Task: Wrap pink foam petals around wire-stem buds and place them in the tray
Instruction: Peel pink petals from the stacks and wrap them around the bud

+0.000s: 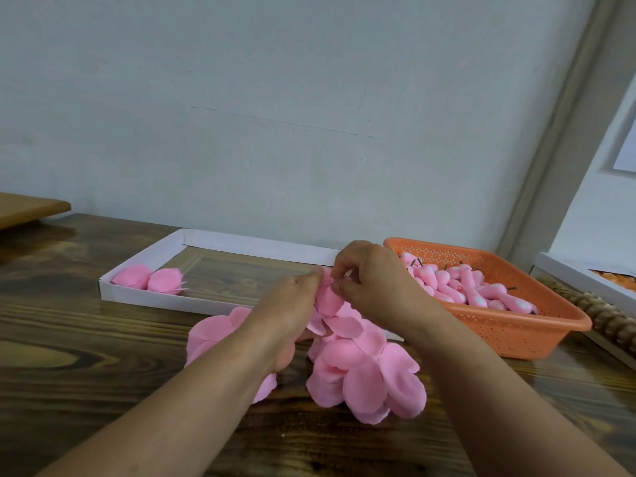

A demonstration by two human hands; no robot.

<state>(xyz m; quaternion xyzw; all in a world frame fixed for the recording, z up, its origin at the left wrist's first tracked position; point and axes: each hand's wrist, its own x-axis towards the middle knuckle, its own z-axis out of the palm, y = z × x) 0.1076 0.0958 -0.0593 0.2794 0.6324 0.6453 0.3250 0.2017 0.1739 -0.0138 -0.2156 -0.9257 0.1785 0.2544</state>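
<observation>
While pinched by both hands (330,287) (upright): petal (328,299).

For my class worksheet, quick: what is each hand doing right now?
Left hand: pinching the pink foam petal piece.
Right hand: fingers curled, pinching the same piece.

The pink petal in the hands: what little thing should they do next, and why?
Probably keep curling the pink petal snug around the bud and press its edge down. Both the left hand and the right hand pinch it above the loose petal pile, so the wrap looks unfinished. Only two wrapped flowers lie in the white tray.
</observation>
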